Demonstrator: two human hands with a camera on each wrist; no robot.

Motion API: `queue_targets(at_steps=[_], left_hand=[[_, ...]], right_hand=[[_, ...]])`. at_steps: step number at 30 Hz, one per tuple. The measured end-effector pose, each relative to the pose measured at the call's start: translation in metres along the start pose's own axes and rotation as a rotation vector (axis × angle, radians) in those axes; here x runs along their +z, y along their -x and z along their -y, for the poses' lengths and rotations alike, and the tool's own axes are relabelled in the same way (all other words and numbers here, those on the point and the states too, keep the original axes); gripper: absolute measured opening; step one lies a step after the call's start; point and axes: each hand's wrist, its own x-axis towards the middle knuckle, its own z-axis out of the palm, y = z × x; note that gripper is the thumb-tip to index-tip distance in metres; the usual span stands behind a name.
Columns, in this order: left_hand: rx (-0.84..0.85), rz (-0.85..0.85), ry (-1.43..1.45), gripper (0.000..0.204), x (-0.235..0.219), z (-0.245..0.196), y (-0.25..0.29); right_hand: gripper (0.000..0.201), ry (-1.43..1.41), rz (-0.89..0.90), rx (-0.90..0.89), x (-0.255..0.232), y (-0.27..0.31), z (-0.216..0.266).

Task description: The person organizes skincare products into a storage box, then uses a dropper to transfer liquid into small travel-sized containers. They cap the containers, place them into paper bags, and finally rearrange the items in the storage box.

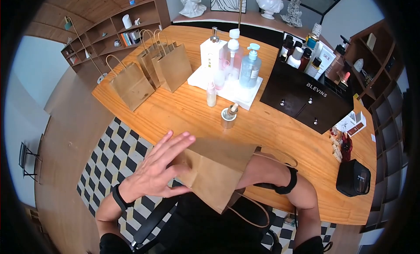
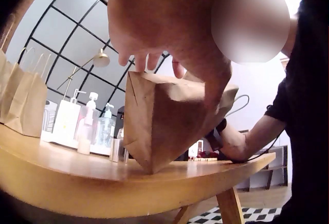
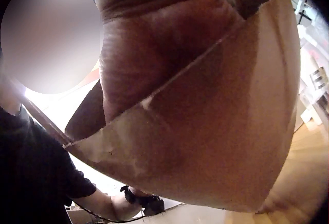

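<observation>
A brown kraft paper bag (image 1: 216, 173) lies tipped on its side over the front edge of the table, its mouth facing my right arm. My right hand (image 3: 159, 54) reaches through that mouth up to the wrist, and its fingers are hidden inside the paper. At the closed end is my left hand (image 1: 155, 173), its fingers extended along the bag's bottom and upper side, thumb low near the corner. The bag's twisted paper handles (image 1: 253, 212) hang loose around my right forearm. Just beyond the bag stands a small silver-based dropper bottle (image 1: 228, 118).
Several upright paper bags (image 1: 131, 87) stand at the back left. A white tray (image 1: 247, 98) carries pump bottles, with a small pink-capped bottle (image 1: 211, 96) before it. To the right are a black cosmetics drawer box (image 1: 297, 92) and a black pouch (image 1: 353, 178).
</observation>
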Motion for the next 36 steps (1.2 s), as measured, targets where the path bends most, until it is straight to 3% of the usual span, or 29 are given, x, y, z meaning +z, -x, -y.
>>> queue_targets(at_steps=[2,9,12,14,16,18,20,24,26,27,28,29,30,32,34,36], left_hand=[[0.008,0.088,-0.019,0.053,0.005,0.009,0.000],[0.024,0.060,-0.118,0.055,0.010,0.007,-0.006],[0.018,0.010,-0.107,0.058,0.010,0.010,-0.005],[-0.045,0.029,-0.096,0.060,0.008,0.013,-0.002],[-0.108,0.048,-0.082,0.061,0.009,0.019,0.003],[-0.146,-0.052,-0.092,0.061,0.018,0.027,0.011],[-0.182,-0.062,-0.088,0.061,0.023,0.032,0.019],[-0.282,-0.095,-0.173,0.058,0.028,0.045,0.036],[-0.296,-0.078,-0.189,0.055,0.027,0.049,0.047],[-0.410,-0.104,-0.188,0.053,0.034,0.054,0.059],[-0.524,-0.130,-0.187,0.052,0.041,0.059,0.067],[-0.392,-0.215,-0.241,0.053,0.046,0.069,0.068],[-0.391,-0.215,-0.240,0.053,0.048,0.071,0.070],[-0.583,-0.273,-0.086,0.053,0.051,0.075,0.074],[-0.577,-0.288,-0.147,0.054,0.052,0.078,0.070],[-0.704,-0.388,-0.173,0.053,0.055,0.078,0.063]], right_hand=[[0.060,0.001,-0.009,0.010,0.001,0.000,-0.001],[0.058,-0.008,-0.033,0.026,0.006,0.000,0.001],[0.056,0.114,-0.103,-0.132,0.002,-0.009,0.018],[0.050,0.238,0.053,-0.030,-0.008,-0.026,0.035],[0.046,0.260,0.077,-0.049,-0.021,-0.026,0.045],[0.043,0.282,0.100,-0.066,-0.029,-0.021,0.051],[0.036,0.175,-0.136,-0.214,-0.035,-0.015,0.054],[0.030,0.069,-0.340,-0.248,-0.057,-0.008,0.056],[0.025,0.035,-0.569,-0.259,-0.065,-0.010,0.055],[0.022,0.073,-0.642,-0.238,-0.068,-0.012,0.051],[0.022,0.071,-0.642,-0.238,-0.071,-0.014,0.044],[0.022,0.115,-0.658,-0.163,-0.074,-0.017,0.037],[0.022,0.159,-0.674,-0.089,-0.077,-0.019,0.028],[0.023,0.184,-0.691,0.003,-0.082,-0.026,0.009],[0.023,0.212,-0.704,0.091,-0.081,-0.034,-0.012],[0.028,0.266,-0.743,0.102,-0.079,-0.041,-0.031]])
